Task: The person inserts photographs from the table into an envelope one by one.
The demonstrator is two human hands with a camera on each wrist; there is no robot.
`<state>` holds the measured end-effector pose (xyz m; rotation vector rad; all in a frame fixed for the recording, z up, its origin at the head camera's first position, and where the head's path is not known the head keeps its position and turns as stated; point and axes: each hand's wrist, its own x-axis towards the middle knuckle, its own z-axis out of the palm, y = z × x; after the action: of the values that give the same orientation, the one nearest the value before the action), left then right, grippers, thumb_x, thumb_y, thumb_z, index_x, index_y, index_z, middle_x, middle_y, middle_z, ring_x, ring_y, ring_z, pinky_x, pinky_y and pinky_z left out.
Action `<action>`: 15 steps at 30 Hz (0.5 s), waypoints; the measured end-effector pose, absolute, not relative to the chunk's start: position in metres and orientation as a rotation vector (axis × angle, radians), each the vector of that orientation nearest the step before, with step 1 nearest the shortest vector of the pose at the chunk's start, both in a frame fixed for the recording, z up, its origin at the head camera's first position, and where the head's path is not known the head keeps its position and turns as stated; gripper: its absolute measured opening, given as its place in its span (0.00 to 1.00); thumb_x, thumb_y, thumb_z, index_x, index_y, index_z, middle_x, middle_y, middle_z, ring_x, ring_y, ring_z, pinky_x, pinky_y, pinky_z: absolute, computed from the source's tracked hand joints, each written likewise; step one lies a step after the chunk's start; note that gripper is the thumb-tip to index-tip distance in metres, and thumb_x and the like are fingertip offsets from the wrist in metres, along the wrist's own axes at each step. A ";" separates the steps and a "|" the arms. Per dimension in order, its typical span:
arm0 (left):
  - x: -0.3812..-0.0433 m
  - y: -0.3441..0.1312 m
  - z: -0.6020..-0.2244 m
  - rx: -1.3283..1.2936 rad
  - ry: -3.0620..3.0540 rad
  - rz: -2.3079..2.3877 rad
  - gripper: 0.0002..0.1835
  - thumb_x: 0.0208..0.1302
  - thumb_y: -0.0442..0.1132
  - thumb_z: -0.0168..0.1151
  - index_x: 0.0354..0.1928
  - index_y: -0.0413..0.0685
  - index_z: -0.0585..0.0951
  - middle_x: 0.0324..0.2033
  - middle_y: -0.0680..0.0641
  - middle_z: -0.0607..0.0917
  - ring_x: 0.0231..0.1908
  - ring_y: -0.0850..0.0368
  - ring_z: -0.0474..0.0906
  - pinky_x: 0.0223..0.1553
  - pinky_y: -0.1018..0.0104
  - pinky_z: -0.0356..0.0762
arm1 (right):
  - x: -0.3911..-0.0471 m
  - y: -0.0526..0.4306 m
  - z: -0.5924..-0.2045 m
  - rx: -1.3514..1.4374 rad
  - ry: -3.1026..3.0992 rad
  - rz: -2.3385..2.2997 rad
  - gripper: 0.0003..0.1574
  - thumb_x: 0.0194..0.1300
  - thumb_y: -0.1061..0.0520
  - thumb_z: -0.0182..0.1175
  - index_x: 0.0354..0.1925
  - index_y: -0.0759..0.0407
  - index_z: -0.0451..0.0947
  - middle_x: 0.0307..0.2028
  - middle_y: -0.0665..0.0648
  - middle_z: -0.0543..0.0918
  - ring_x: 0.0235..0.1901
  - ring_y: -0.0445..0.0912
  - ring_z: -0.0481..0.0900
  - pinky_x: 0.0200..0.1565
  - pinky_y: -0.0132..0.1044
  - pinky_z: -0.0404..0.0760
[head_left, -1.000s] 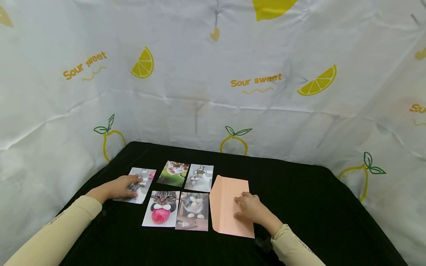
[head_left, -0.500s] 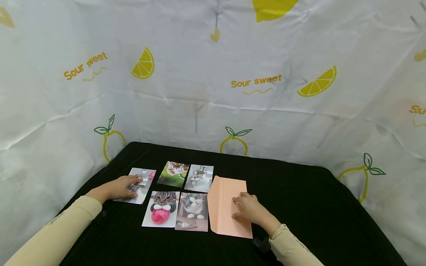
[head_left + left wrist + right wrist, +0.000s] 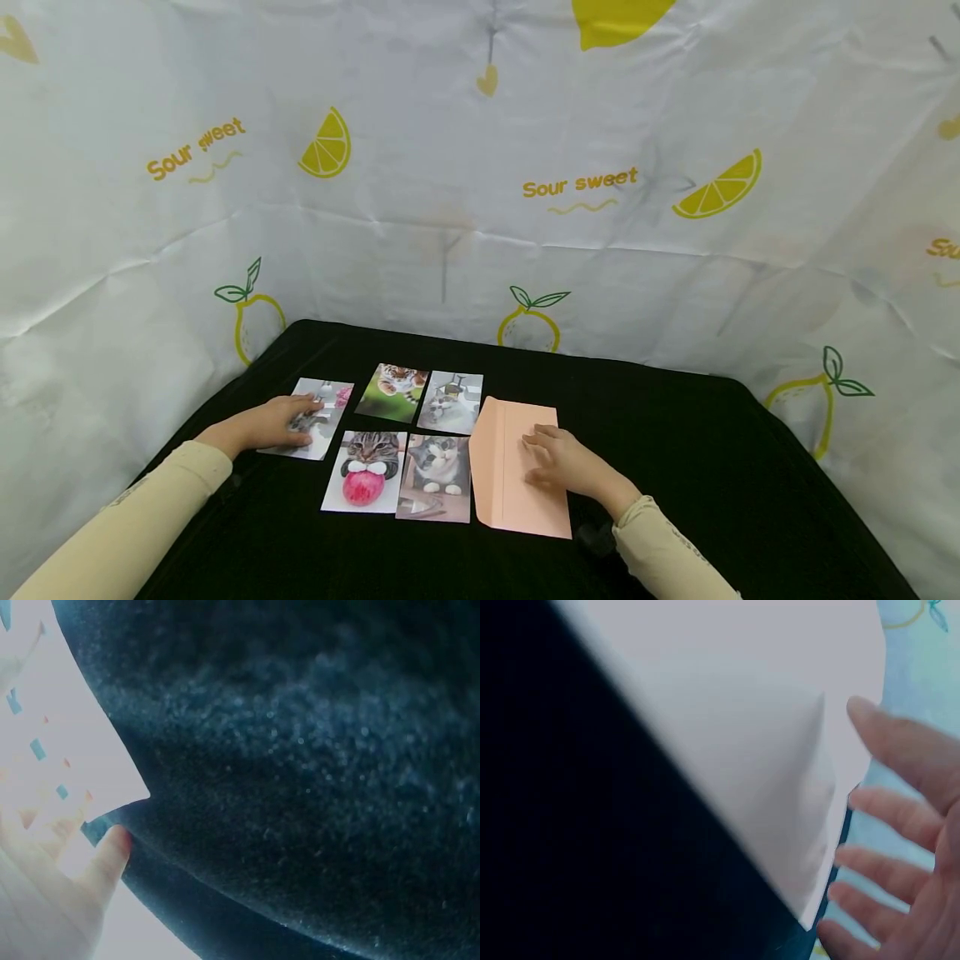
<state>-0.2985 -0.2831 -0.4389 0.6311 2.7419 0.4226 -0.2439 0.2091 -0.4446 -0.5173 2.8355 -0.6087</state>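
My left hand (image 3: pixel 268 422) rests on a photo card (image 3: pixel 335 404) at the left of the group, its fingers spread over the picture. In the left wrist view a pale, overexposed card (image 3: pixel 90 742) with small blue and red marks lies beside that hand. My right hand (image 3: pixel 572 464) is over a peach envelope (image 3: pixel 517 508), fingers spread and loosely bent. The right wrist view shows those fingers (image 3: pixel 889 870) apart, with nothing between them, near the pale envelope (image 3: pixel 727 727). Its pointed flap faces left, its edge right at the lower grey-and-white cat photo (image 3: pixel 435 479).
Between the hands, a tiger photo (image 3: pixel 392 392), a grey cat photo (image 3: pixel 452 402) and a tabby photo with a pink ball (image 3: pixel 365 471) lie face up on the black cloth (image 3: pixel 675 433). A white lemon-print curtain (image 3: pixel 420 167) stands behind the table.
The envelope has slid slightly left, up against the photos. My right hand's fingers have since shifted and lifted a little over it. My left hand has stayed in place.
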 end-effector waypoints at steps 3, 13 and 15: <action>-0.300 -0.283 -0.440 0.632 2.738 0.430 0.35 0.61 0.50 0.65 0.65 0.39 0.70 0.67 0.26 0.62 0.66 0.26 0.56 0.64 0.32 0.57 | -0.248 0.214 -0.449 -0.539 2.769 -0.636 0.38 0.60 0.47 0.68 0.66 0.57 0.70 0.71 0.65 0.61 0.71 0.63 0.55 0.67 0.61 0.62; -0.311 -0.282 -0.443 0.619 2.785 0.393 0.31 0.57 0.49 0.69 0.60 0.39 0.76 0.61 0.28 0.70 0.63 0.26 0.61 0.62 0.32 0.62 | -0.254 0.221 -0.455 -0.595 2.720 -0.664 0.39 0.60 0.46 0.67 0.66 0.55 0.70 0.72 0.64 0.60 0.71 0.63 0.54 0.68 0.62 0.58; -0.314 -0.282 -0.443 0.605 2.815 0.397 0.28 0.56 0.47 0.70 0.57 0.40 0.78 0.56 0.31 0.74 0.59 0.29 0.66 0.59 0.34 0.66 | -0.254 0.221 -0.455 -0.594 2.718 -0.666 0.39 0.60 0.46 0.67 0.66 0.55 0.70 0.72 0.64 0.60 0.71 0.63 0.54 0.68 0.62 0.58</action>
<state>-0.3136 -0.2820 -0.4430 0.6048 2.8153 0.3975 -0.2544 0.2215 -0.4552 -0.5945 2.7184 -0.6659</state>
